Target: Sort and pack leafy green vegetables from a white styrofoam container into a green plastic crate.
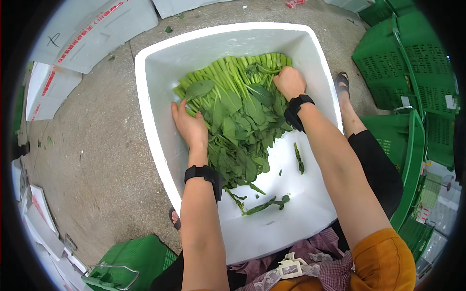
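Observation:
Leafy greens (233, 121) with thick pale-green stems lie in a white foam box (296, 208), stem ends toward its far wall and leaves toward me. At the left side of the pile, my left hand (191, 127) rests against stems and leaves with its fingers stretched and apart. My right hand (290, 83) is curled at the far right of the stems, near the box's right wall. Its fingertips are hidden by the hand, and it appears to grip stems there. A few loose sprigs (267, 206) lie on the box's bottom nearer me.
Green plastic crates (412, 63) are stacked on the right, and another green crate (133, 262) with a wire handle stands at the lower left. White foam boxes (97, 36) with red print line the far left. Leaf scraps dot the concrete floor (97, 160).

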Demonstrator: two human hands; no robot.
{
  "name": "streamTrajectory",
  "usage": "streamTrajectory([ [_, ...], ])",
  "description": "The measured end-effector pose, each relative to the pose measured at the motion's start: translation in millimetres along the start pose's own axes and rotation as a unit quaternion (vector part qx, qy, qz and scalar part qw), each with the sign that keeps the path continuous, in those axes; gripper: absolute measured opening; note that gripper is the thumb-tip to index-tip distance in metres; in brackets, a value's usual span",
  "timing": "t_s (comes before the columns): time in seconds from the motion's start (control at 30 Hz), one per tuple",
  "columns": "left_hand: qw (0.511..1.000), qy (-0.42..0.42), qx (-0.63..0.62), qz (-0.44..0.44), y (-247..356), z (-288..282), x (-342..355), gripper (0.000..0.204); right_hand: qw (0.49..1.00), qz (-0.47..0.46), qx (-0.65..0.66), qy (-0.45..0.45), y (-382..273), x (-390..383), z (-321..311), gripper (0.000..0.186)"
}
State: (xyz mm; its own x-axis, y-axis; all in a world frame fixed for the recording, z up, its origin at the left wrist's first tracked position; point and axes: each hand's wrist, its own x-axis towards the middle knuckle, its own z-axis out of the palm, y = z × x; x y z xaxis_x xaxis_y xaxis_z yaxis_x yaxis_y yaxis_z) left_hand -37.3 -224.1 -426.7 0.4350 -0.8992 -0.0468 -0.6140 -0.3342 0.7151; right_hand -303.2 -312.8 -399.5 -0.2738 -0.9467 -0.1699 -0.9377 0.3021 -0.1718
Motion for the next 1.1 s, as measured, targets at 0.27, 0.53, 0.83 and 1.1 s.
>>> streamTrajectory([
  [0.27, 0.991, 0.064, -0.117, 0.016, 36, -11, -14, 0.034, 0.943, -0.113, 0.290, 0.114, 0, -33, -106, 0.019],
  [0.53, 0.988, 0.068, -0.134, 0.034, 73, -43, 2, 0.052, 0.965, -0.143, -0.125, 0.181, 124, -4, -179, 0.022],
  [0.83, 0.917, 0.023, -0.349, -0.193, 22, 15, -39, 0.050, 0.958, -0.144, 0.231, -0.091, 36, -144, -62, 0.027],
  [1.1, 0.971, 0.051, -0.213, -0.092, 31, 23, -26, 0.033, 0.970, -0.105, 0.191, -0.109, 35, -157, -24, 0.034],
])
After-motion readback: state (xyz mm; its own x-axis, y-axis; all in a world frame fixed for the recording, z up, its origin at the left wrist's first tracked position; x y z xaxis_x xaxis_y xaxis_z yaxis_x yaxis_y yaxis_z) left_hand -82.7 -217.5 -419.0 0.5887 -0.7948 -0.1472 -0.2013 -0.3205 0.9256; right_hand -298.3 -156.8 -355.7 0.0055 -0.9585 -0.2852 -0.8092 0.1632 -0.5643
